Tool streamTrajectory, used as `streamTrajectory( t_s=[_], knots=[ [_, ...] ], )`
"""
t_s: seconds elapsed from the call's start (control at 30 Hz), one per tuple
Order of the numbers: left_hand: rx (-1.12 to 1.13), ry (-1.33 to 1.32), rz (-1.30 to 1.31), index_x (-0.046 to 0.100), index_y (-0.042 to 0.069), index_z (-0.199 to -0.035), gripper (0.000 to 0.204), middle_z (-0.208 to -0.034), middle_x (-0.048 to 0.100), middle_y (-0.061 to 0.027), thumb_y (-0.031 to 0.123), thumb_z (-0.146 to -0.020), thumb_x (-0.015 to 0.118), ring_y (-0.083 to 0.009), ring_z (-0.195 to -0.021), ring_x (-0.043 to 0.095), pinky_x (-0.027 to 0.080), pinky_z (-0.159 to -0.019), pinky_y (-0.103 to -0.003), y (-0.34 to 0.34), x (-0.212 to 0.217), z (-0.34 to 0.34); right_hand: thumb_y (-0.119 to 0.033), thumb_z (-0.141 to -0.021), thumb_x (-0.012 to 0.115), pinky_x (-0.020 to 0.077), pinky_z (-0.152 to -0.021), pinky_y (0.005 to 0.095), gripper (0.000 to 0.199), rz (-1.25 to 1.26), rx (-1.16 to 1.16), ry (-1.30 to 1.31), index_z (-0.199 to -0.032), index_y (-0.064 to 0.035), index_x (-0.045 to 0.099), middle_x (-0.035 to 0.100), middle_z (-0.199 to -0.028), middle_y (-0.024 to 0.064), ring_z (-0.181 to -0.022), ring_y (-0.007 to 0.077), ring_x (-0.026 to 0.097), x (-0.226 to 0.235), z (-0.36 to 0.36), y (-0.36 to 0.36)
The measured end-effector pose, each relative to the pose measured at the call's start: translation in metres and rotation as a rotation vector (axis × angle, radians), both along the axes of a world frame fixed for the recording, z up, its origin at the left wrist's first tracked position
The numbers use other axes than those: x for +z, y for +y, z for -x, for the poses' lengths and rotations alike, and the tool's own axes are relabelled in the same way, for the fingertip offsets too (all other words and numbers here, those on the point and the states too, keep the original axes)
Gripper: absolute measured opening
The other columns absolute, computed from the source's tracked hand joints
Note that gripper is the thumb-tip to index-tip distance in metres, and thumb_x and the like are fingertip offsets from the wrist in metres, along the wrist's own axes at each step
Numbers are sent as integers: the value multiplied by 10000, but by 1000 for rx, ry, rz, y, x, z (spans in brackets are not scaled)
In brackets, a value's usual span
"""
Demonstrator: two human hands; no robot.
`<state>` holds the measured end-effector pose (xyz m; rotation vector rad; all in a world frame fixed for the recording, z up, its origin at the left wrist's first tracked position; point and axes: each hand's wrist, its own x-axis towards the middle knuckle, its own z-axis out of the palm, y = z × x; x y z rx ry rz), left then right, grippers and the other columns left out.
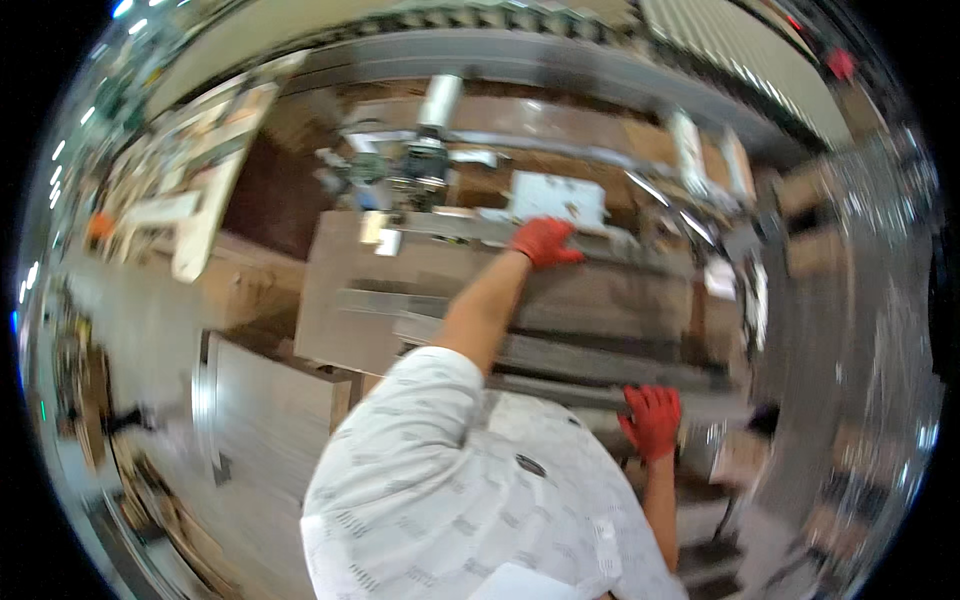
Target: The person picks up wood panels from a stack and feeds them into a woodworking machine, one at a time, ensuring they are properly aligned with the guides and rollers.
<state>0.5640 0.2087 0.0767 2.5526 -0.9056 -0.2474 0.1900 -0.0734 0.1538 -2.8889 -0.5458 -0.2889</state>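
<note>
Red-gloved left hand (545, 241) and right hand (652, 420) — both touching grey metal strips (600, 360).

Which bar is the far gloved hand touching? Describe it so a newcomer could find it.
Start at the brown bench and follow the outstretched arm to the red-gloved left hand. It rests on the long grey metal bar along the far edge, just before the white plate.

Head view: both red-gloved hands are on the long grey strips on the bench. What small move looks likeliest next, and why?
Probably sliding or lifting the strip the left hand rests on at the far side: that arm is stretched out, while the right hand braces the near strips. The blur hides the grip.
</note>
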Motion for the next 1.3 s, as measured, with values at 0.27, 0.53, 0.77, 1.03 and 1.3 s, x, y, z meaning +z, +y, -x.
streamTrajectory(
  t_s=[0.27,0.53,0.77,1.03,1.3],
  knots=[
    [1,-101,-138,674,84,-1235,707,-1135,749,-165,727,-940,667,-381,-1107,702,567,-936,-512,14,-11,-4,-265,-622,904,468,-1066,530,688,-61,12,138,-1278,-204,707,685,-1261,41,-1195,293,645,62,-39,11],
    [-1,-195,-95,684,101,-1234,626,-1143,742,-135,646,-928,724,-366,-1113,690,544,-932,-494,5,-22,0,-335,-739,902,492,-1073,487,602,-231,109,257,-1286,-173,707,726,-1347,41,-1228,292,679,12,-74,25],
    [-12,-277,66,669,93,-1336,560,-1278,659,-142,469,-937,784,-383,-1178,623,518,-959,-519,22,-40,4,-348,-791,886,519,-1033,481,592,-242,111,267,-1325,-179,696,737,-1341,47,-1214,301,692,6,-63,30],
    [-46,-321,83,691,109,-1298,544,-1243,636,-149,449,-893,818,-386,-1165,592,483,-934,-533,24,-33,2,-371,-819,878,468,-1145,510,605,-160,155,166,-1360,-196,671,664,-1468,29,-1370,311,606,21,-52,29],
    [-116,-293,-21,642,89,-1313,561,-1260,642,-179,446,-911,801,-396,-1146,617,509,-912,-546,18,-33,-5,-400,-823,863,489,-1102,491,570,-189,72,111,-1332,-223,676,716,-1348,-3,-1252,243,664,47,-28,44]
  ],
)
